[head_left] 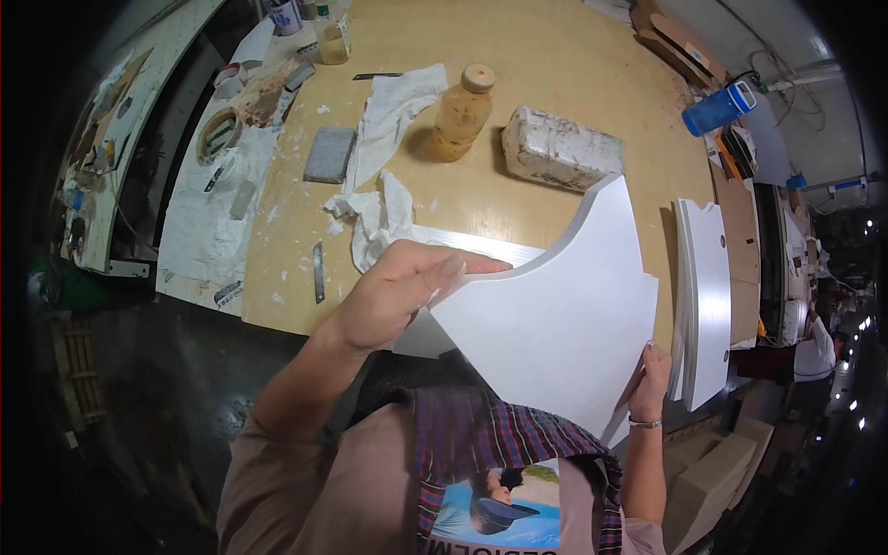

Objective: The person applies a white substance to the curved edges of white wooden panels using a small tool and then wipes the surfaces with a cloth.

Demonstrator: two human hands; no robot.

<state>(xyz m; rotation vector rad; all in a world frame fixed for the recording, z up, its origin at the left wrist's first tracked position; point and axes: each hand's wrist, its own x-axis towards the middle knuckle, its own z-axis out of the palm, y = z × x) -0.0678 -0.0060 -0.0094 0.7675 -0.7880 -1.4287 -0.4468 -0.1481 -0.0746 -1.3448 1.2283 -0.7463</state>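
Note:
A white curved panel [555, 314] is held up tilted in front of me, close to my body. My left hand [393, 291] is closed on its left corner, thumb and a finger lying along the curved edge. At the lower right edge, my right hand [651, 379] grips the same panel, its fingers partly hidden behind it. Under the panel lies another white board [472, 243], mostly covered. Beyond my left hand is a crumpled white cloth [384, 217].
On the wooden table stand a bottle of yellowish liquid [462, 113] and a tape-wrapped block [560, 150]. A grey sanding pad [329, 154] and a metal blade [319, 273] lie left. Stacked white panels [705, 305] sit at right, near a blue bottle [717, 109].

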